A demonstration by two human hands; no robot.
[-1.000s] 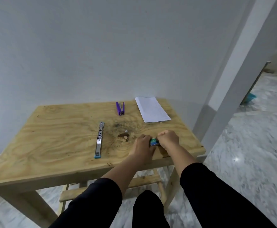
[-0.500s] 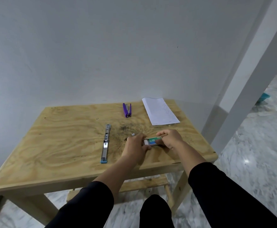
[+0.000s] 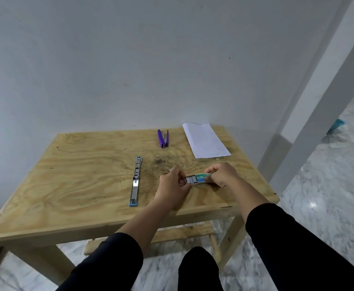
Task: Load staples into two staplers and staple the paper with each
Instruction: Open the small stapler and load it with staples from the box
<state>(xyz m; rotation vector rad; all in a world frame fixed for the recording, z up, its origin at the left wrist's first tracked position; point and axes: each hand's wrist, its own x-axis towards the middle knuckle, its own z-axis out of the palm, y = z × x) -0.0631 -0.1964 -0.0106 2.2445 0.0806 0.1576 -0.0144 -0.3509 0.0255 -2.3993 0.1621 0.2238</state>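
Both my hands hold a small green and blue staple box just above the wooden table. My right hand grips the box's sleeve. My left hand pinches the inner tray, which is slid out to the left, showing grey staple strips. A blue-ended stapler lies unfolded flat, its metal channel up, left of my hands. A purple stapler lies near the table's far edge. A white sheet of paper rests at the far right corner.
The table stands against a grey wall. A white pillar rises to the right over a marble floor. A dark stain marks the tabletop between the staplers. A low wooden shelf sits under the table.
The staple box has gone from closed between my hands to slid open, my left hand drawing the tray out to the left. The camera has shifted slightly.
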